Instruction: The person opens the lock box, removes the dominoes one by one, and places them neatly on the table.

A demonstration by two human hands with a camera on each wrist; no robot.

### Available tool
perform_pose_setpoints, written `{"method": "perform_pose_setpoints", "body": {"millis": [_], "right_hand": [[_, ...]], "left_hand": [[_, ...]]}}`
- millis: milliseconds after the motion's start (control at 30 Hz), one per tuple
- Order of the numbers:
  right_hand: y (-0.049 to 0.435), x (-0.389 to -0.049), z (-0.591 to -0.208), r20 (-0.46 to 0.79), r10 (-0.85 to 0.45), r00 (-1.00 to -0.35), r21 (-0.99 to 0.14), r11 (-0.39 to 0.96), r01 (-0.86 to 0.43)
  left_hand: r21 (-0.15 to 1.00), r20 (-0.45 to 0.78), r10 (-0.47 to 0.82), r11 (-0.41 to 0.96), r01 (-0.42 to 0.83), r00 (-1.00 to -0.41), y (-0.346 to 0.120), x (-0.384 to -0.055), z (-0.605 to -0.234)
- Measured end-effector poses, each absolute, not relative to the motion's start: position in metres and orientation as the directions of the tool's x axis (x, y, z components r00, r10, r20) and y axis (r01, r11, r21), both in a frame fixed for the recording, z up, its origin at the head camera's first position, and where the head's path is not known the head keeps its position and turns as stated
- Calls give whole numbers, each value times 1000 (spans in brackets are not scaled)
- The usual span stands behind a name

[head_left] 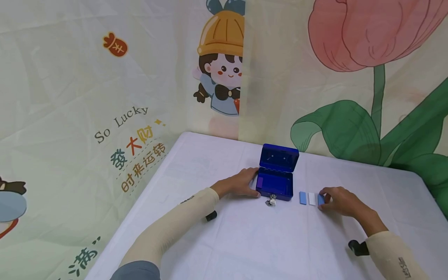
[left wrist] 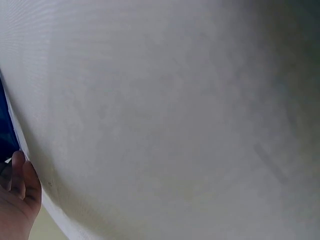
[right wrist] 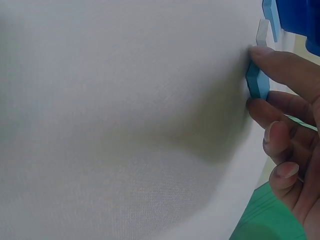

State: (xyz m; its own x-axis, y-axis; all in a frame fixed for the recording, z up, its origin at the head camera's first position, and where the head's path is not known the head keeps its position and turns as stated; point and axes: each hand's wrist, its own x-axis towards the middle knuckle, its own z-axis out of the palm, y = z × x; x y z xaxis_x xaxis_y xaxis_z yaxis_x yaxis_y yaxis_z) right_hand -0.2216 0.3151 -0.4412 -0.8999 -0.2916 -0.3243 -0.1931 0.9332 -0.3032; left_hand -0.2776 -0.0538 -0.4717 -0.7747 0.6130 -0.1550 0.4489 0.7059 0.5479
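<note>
A small dark blue metal cash box stands on the table with its lid raised. Keys hang at its front. My left hand touches the box's left side, fingers toward the rear and thumb near the front corner. To the right of the box lie a blue block and a white block, side by side. At the right end of this row my right hand pinches another blue block between thumb and finger, its other fingers loosely bent. Only the left hand's fingertips area shows in the left wrist view.
A white cloth covers the table. Printed fabric hangs behind and to the left of it. Dark wrist cameras stick out below both forearms.
</note>
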Motion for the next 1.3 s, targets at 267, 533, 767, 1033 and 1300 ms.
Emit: {"method": "perform_pose_setpoints", "body": {"millis": [267, 533, 767, 1033, 1300], "right_hand": [[314, -221, -441, -322, -282, -904, -304, 935, -184], [312, -224, -434, -312, -284, -906, -321, 930, -181], [301, -232, -420, -294, -293, -910, -314, 929, -198], [269, -239, -410, -267, -334, -904, -302, 920, -251], [231, -249, -405, -214, -376, -901, -308, 902, -304]], "left_hand": [[552, -155, 614, 703, 448, -774, -53, -278, -471], [550, -166, 607, 711, 438, -777, -53, -277, -469], [542, -165, 608, 714, 444, -776, -52, -277, -470], [539, -157, 612, 710, 452, -775, -52, -278, -472], [539, -153, 613, 709, 455, -775, -52, -279, -474]]}}
